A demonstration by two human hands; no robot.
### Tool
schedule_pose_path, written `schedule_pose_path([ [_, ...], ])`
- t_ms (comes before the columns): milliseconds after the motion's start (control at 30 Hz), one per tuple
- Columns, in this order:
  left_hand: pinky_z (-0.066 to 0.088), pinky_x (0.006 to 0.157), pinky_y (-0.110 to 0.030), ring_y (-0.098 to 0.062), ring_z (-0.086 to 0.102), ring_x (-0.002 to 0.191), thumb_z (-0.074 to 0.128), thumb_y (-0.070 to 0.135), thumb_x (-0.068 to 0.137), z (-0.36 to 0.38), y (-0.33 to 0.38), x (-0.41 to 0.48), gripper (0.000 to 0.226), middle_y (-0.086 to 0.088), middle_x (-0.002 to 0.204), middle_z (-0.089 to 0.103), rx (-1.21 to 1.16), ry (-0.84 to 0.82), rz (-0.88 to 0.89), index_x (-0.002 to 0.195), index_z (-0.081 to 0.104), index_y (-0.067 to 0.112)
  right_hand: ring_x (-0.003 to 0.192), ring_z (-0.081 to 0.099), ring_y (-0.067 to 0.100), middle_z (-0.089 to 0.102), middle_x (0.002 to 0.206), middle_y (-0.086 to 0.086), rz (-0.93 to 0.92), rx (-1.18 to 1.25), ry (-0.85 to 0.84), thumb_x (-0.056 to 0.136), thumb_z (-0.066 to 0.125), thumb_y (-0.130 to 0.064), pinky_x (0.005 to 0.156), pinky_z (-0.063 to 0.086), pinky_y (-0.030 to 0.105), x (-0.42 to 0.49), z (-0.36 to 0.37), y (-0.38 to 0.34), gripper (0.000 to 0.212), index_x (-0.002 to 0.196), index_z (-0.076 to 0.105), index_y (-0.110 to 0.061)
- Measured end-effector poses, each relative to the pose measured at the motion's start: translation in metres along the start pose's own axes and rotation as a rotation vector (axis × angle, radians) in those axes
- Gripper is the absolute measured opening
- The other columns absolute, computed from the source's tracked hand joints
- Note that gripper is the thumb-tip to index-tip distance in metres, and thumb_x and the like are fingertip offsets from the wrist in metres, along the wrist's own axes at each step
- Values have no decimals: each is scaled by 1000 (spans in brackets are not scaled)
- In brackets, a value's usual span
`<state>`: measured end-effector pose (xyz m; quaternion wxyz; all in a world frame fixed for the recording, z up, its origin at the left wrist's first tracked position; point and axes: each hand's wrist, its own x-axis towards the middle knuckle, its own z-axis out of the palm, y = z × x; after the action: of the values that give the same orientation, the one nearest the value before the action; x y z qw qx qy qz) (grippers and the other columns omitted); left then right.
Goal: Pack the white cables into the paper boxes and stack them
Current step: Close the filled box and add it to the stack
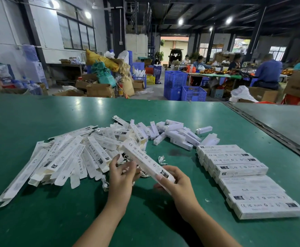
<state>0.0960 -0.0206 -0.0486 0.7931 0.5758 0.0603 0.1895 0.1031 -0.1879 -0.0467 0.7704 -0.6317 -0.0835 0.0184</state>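
We hold one long paper box [145, 162] tilted above the green table [38, 113]. Our right hand [177, 182] grips its near end, fingers curled round it. Our left hand [121, 177] sits beside its middle with fingers bent; we cannot tell whether it pinches anything. A few white cables [162, 160] lie loose on the table just beyond the hands.

A cable could snag on the end flap and crease it, or the box could slip from a one-handed grip. A careless set-down could nudge the stack [243, 177] on our right. The pile of flat boxes [70, 157] may hide stray cables.

The boxes read "CE", "FC", "RoHS" and "Made in China".
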Motion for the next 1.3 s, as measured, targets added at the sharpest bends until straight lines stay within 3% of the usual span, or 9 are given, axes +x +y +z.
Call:
schedule_pose_path([
  [133,49,74,-15,-5,62,85,76,25,86,3,-11,-10,59,8,106,61,439,-110,270,126,40,50,78,72,26,73,91,8,-58,-40,45,79,80,-12,70,57,36,1,-3,3,29,97,57,-14],
  [300,46,79,-15,-4,54,95,71,20,90,8,-10,-19,61,16,110,54,685,-203,417,130,40,55,65,53,9,64,74,-7,-169,-255,79,76,82,-14,60,45,22,1,-4,7,26,87,60,-21],
  [433,47,78,-16,-4,54,90,73,26,89,7,-8,-18,57,13,104,56,714,-189,389,137,47,42,67,55,6,66,78,-7,-202,-227,-26,85,67,-15,62,44,17,-2,-1,3,18,94,68,-30],
  [567,41,74,-7,5,51,91,72,38,85,5,-5,-17,61,11,97,55,709,-167,353,139,43,43,72,53,7,63,74,-11,-145,-200,-66,76,42,-15,73,47,26,-3,-2,2,46,107,73,-31],
  [633,40,74,-7,6,50,89,68,46,81,3,-3,-16,64,10,99,56,709,-191,351,140,43,40,75,56,4,65,77,-18,-171,-271,-61,85,39,-8,78,48,25,-2,-5,4,48,119,69,-26],
  [800,42,78,-7,3,57,95,71,52,75,0,-1,-14,71,12,114,64,735,-224,338,141,52,33,64,49,-1,57,67,-20,-277,-485,-53,95,42,3,63,40,14,-2,-6,5,54,130,58,-35],
  [967,42,78,-1,14,58,100,71,59,74,-4,3,-14,65,23,107,66,717,-239,303,133,47,52,63,48,-2,58,68,-21,-322,-526,-68,97,47,-3,63,40,15,-1,-10,3,53,121,55,-49],
  [1167,37,83,3,21,56,103,81,39,78,-3,3,-17,58,32,106,64,744,-313,337,129,55,49,85,61,-8,66,94,-30,-408,-598,-118,93,54,-12,76,42,7,-3,-8,-3,41,130,60,-27],
  [1300,38,82,3,19,58,101,81,38,78,-5,3,-16,55,33,102,64,735,-289,350,129,61,44,82,67,-4,71,95,-21,-459,-581,-77,90,67,-5,70,49,10,-6,-6,-4,39,111,58,-37],
])
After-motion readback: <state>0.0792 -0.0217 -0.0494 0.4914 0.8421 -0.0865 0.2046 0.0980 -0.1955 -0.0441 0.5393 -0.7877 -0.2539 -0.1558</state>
